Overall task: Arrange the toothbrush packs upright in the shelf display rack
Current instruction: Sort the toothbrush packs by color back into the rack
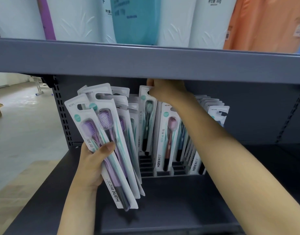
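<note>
While a fanned bundle of spare packs is gripped in the left hand at 7 o'clock, the dark-brush pack pinched at its top by the right hand should be lowered straight into a rack slot, kept vertical.

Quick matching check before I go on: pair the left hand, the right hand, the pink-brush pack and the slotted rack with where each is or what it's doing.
1. left hand
2. right hand
3. white card pack with pink toothbrush
4. grey slotted display rack

A. stands upright in a slot
B. grips a fanned bundle of purple-brush packs
C. pinches the top of a dark-brush pack
D. sits on the lower shelf

Pairs: 1-B, 2-C, 3-A, 4-D
</note>
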`<act>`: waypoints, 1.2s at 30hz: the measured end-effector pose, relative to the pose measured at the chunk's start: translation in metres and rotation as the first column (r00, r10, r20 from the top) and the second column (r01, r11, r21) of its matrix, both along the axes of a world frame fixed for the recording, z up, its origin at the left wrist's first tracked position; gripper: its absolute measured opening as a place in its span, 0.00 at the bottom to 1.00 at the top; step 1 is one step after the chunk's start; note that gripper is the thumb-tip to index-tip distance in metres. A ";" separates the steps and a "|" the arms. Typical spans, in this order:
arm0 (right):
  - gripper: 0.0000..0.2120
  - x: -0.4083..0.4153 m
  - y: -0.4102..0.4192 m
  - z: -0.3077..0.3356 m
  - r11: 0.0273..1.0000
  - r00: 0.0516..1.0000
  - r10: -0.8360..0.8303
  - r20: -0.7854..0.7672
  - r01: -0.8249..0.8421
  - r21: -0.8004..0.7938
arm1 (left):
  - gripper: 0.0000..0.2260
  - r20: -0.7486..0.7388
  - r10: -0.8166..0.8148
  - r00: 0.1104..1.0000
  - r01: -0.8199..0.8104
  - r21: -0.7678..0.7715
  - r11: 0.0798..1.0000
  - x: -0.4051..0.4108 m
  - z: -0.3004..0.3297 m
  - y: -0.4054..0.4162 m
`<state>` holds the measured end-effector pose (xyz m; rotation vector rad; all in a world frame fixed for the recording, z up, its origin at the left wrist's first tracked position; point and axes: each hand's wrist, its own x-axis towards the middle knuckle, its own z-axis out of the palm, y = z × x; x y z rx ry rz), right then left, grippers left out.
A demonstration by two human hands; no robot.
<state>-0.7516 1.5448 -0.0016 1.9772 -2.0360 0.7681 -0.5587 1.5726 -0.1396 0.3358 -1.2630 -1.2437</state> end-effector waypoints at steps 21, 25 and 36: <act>0.10 0.030 0.049 -0.049 0.976 0.977 -0.056 0.204 0.096 -0.193 | 0.15 0.011 0.019 1.000 -0.019 0.042 0.999 0.005 -0.003 0.001; 0.08 0.031 0.057 -0.066 0.976 0.965 -0.016 0.262 0.072 -0.207 | 0.14 0.013 0.031 0.999 -0.032 0.045 0.998 0.007 -0.004 0.002; 0.04 0.044 0.065 -0.133 0.991 0.772 0.112 0.626 -0.041 -0.126 | 0.15 0.004 0.010 1.000 -0.010 0.060 0.998 0.004 -0.007 0.003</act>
